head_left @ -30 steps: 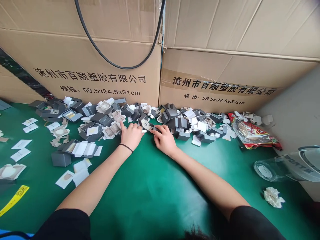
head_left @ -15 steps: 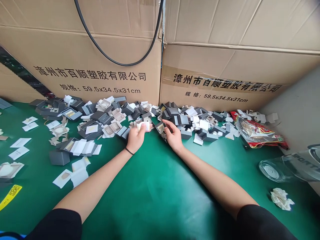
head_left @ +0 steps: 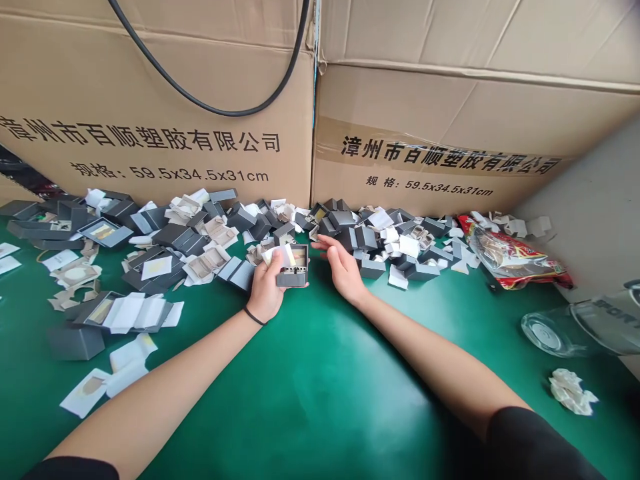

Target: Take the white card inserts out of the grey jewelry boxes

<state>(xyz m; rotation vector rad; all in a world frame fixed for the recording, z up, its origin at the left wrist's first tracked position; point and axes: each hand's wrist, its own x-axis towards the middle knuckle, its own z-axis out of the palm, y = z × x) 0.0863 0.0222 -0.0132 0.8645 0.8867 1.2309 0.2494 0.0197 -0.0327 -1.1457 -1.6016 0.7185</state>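
My left hand (head_left: pixel 266 288) is closed on a small dark grey box (head_left: pixel 292 277), open side up, with a pale lining and small fittings inside. The thumb of that hand also pins a white paper piece (head_left: pixel 285 256) against the box. Just to the right, my right hand (head_left: pixel 344 268) is apart from the box, its fingers extended and loosely spread with nothing in them. Behind both hands lie heaps of similar grey boxes (head_left: pixel 366 239) mixed with torn beige card inserts (head_left: pixel 219 231) and white papers.
Two large cardboard cartons (head_left: pixel 210 80) stand behind the green table (head_left: pixel 310 400), a black cable (head_left: pixel 200 103) looping before them. At right are a red snack packet (head_left: pixel 520 260), a clear cup (head_left: pixel 575 327) and crumpled tissue (head_left: pixel 573 392). White papers (head_left: pixel 85 393) lie at left.
The grey box has passed from my right hand to my left, which still holds the white paper. My right hand has let go. The view has shifted slightly right.
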